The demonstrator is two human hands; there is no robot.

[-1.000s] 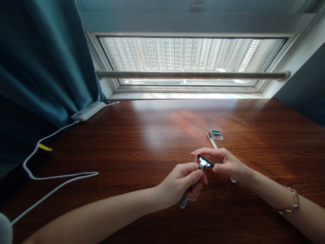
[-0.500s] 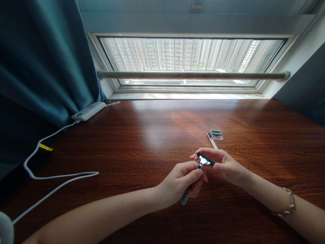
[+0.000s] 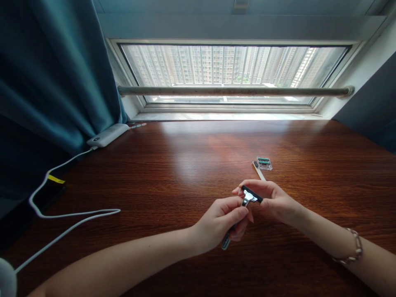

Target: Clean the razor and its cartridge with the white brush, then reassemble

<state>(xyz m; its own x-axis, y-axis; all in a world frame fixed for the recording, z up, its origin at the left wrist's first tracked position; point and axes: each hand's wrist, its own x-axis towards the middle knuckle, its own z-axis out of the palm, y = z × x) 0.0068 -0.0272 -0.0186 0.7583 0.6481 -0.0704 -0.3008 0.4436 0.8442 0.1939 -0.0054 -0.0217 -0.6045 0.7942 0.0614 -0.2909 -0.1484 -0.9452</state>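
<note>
A razor (image 3: 248, 196) with a silver neck and a black head is held above the table. My left hand (image 3: 221, 220) is closed around its handle, thumb on top, and the handle's end sticks out below the fingers. At the razor's head, my right hand (image 3: 276, 202) has its thumb at one end and fingers at the far side, gripping the head. Just beyond the right hand lies a small brush (image 3: 258, 170) with dark bristles, its lower part hidden by that hand. Touching or close beside the bristles is a clear plastic case (image 3: 264, 163) with green-striped cartridges.
The brown wooden table (image 3: 148, 165) reaches to the window sill. A white power bank (image 3: 108, 135) sits at the back left by the blue curtain (image 3: 62, 74), with a white cable (image 3: 77, 215) running forward. A metal bar (image 3: 235, 91) crosses the window.
Almost nothing differs. Both hands and the razor have shifted very slightly to the right, with the same grip.
</note>
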